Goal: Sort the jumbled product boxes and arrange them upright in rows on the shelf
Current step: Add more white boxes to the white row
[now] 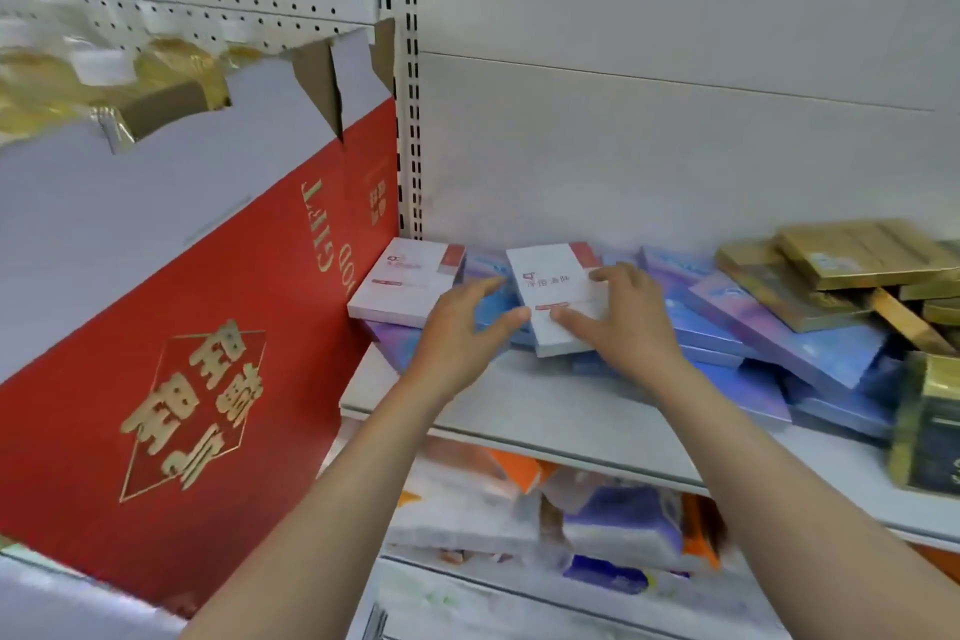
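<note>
In the head view, a flat white cardboard box with a red end panel lay tilted on top of the jumbled blue and purple flat boxes, near the back left corner of the pale grey metal shelf. Both hands had hold of it: the left hand pinched its left edge and near corner, and the right hand curled fingers and thumb over its right side. It looked light and stiff, probably smooth-faced and a little slippery, so gripping the two long edges seemed the safest way to stand it up.

A second white box with a red end lay flat in the back left corner. Gold flat boxes were heaped toward the shelf's right end. A large red and grey gift carton leaned just left of the shelf, and a white slotted upright and plain back panel rose behind. Soft packets filled the shelf below.
</note>
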Demonstrator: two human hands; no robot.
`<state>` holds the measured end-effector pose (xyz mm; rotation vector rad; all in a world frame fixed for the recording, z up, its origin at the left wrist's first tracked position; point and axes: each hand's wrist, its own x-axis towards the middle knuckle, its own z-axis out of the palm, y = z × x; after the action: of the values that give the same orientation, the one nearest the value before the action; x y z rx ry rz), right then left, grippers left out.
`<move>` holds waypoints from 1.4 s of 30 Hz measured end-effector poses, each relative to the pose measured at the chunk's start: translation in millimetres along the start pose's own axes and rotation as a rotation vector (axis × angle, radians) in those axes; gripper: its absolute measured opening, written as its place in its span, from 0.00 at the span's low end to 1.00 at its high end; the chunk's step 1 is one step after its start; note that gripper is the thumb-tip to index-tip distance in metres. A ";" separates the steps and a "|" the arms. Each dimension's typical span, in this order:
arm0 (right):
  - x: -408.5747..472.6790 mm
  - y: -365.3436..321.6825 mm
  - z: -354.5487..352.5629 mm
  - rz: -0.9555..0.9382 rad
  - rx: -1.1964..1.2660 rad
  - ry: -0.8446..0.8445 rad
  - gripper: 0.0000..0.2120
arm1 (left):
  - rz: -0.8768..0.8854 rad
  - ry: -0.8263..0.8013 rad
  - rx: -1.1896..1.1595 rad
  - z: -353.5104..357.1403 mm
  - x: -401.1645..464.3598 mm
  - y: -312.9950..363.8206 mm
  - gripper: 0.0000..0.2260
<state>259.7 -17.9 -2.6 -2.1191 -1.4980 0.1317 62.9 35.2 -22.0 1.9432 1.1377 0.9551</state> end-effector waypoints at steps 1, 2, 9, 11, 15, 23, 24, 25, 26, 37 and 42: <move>4.7 -3.5 -0.5 0.071 -0.004 -0.030 0.36 | 0.010 -0.025 -0.002 4.9 3.2 -1.4 0.22; 9.0 -6.8 -0.2 0.111 -0.015 -0.067 0.40 | 0.013 -0.048 -0.010 8.8 6.1 -3.2 0.22; 38.2 -2.2 -10.6 0.271 0.294 -0.189 0.31 | 0.063 0.116 0.142 -4.1 21.9 -23.7 0.21; 41.1 -2.5 -11.7 0.245 0.483 -0.282 0.15 | -0.022 0.155 0.341 -19.8 28.0 -41.4 0.25; 50.9 -14.9 -7.2 0.190 0.767 -0.220 0.10 | -0.223 0.044 0.694 -31.1 22.7 -67.1 0.28; 61.8 -35.1 11.0 0.131 0.925 -0.260 0.10 | -0.083 0.387 0.587 -42.5 -24.2 -59.0 0.12; 60.7 -37.1 14.5 0.125 0.929 -0.276 0.10 | -0.089 0.416 0.555 -42.8 -30.8 -59.0 0.09; 59.5 -38.9 17.7 0.117 0.931 -0.289 0.10 | -0.098 0.434 0.529 -41.9 -36.2 -59.3 0.08; 58.3 -40.6 20.7 0.109 0.934 -0.299 0.10 | -0.109 0.448 0.505 -40.2 -40.3 -59.6 0.07; 51.2 -32.2 21.8 0.077 0.984 -0.301 0.11 | -0.501 0.355 0.338 -41.8 -50.6 -52.3 0.43; 27.8 -22.4 13.6 0.075 0.932 -0.176 0.15 | -0.588 0.312 0.308 -47.2 -57.7 -41.5 0.48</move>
<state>246.1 17.5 2.6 -1.4101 -1.1071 0.8760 -13.9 7.9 -47.4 1.5484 1.9937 0.7996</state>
